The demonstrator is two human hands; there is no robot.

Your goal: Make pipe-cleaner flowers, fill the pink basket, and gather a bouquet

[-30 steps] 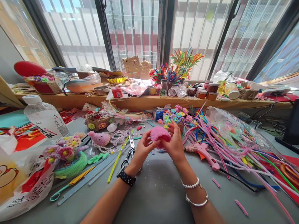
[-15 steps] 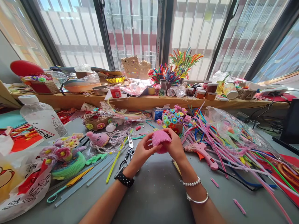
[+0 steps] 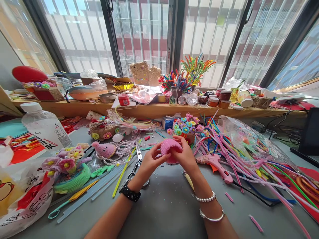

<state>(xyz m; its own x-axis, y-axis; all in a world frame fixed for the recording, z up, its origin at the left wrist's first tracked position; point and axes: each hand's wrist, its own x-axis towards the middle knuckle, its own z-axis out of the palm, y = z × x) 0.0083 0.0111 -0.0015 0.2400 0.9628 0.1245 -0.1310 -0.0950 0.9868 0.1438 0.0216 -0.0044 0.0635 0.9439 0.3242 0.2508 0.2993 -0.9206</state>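
**Hollow pink ridged cup of fuzzy chenille-like cord (image 3: 168, 146): reads light and squashy, take it by the walls**

On my head feed the cup sits between both hands, lifted off the counter (image 3: 169, 212), tilted so its hollow side faces down and toward me. Left hand (image 3: 149, 162): fingers curled around the near-left wall, thumb along the lower edge, pinching it. Right hand (image 3: 186, 157): fingers on the right wall, thumb at the hollow, also pinching. Can't tell how far either thumb goes inside; the rim hides it.

Handling, my guess: very little weight, so grip force can stay low. Fuzzy surface should give good friction, slip risk small. Wall looks bendy; a hard squeeze would likely oval it or part the ridges. I'd take opposite walls with flat finger pads, thumb backing from inside, and stay off the free rim edge, probably the weakest bit.

Around the fingers: silver metal scissors with dark handles (image 3: 138, 153) lie just left of the left fingers, points away from me. Pink plastic glue gun (image 3: 219, 166) lies right of the right fingers; can't tell if it's hot, so I'd keep the fuzz clear of its nozzle. Pale yellow slim stick (image 3: 188, 181) below the right fingers, partly under the wrist.
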